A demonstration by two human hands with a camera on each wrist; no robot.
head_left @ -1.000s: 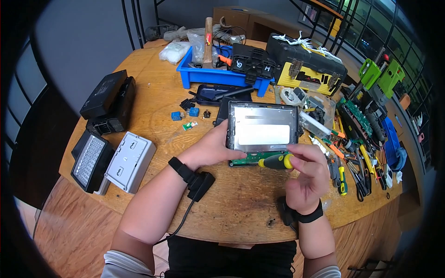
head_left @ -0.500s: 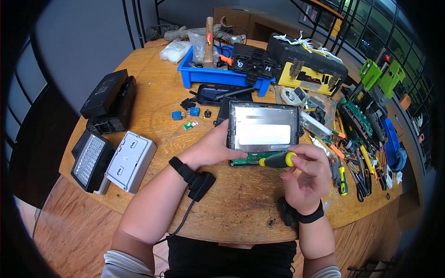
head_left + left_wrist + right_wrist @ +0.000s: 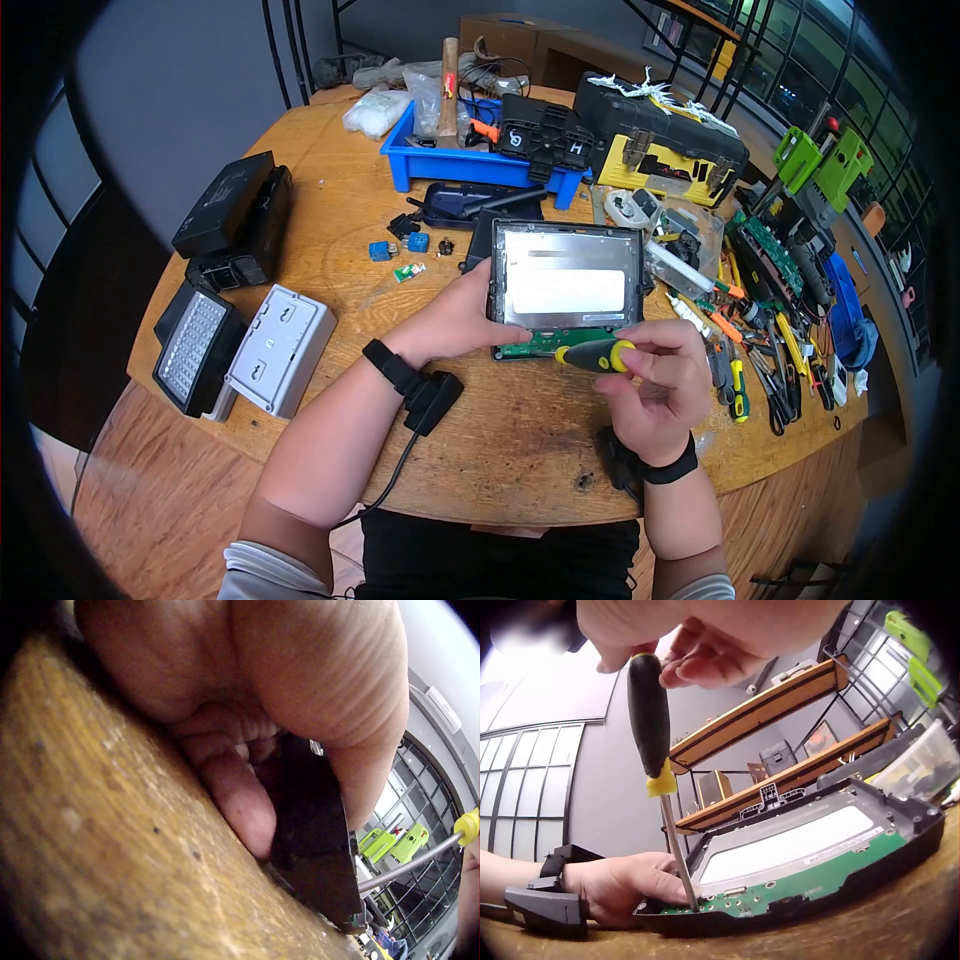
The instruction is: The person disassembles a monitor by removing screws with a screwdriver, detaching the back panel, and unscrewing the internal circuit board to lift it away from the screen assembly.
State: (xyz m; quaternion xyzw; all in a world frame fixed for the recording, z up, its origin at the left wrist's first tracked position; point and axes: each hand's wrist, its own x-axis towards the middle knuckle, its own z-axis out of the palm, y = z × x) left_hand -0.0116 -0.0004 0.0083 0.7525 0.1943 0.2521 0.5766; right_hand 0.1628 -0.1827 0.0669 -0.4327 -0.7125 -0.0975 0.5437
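Note:
A black plastic housing (image 3: 832,891) with a silver-backed display panel (image 3: 566,270) and a green circuit board (image 3: 810,877) lies on the table before me. My left hand (image 3: 462,318) grips its left side, the thumb over the front and fingers behind the black edge in the left wrist view. Between the thumb and fingertips of my right hand (image 3: 662,385) is the end of a screwdriver (image 3: 649,712) with a dark and yellow handle. Its metal shaft slants down in the right wrist view, the tip at the circuit board close beside my left thumb.
Small blue connectors (image 3: 418,242) and a little green board (image 3: 409,271) lie left of the housing. Behind stand a blue tray (image 3: 440,163) and a black-and-yellow toolbox (image 3: 655,170). Loose tools crowd the right, including another screwdriver (image 3: 739,390). A white box (image 3: 282,350) stands left.
My right thumb and fingers have shifted around the end of the screwdriver handle, and the handle has turned a little. My left hand and the housing keep their place.

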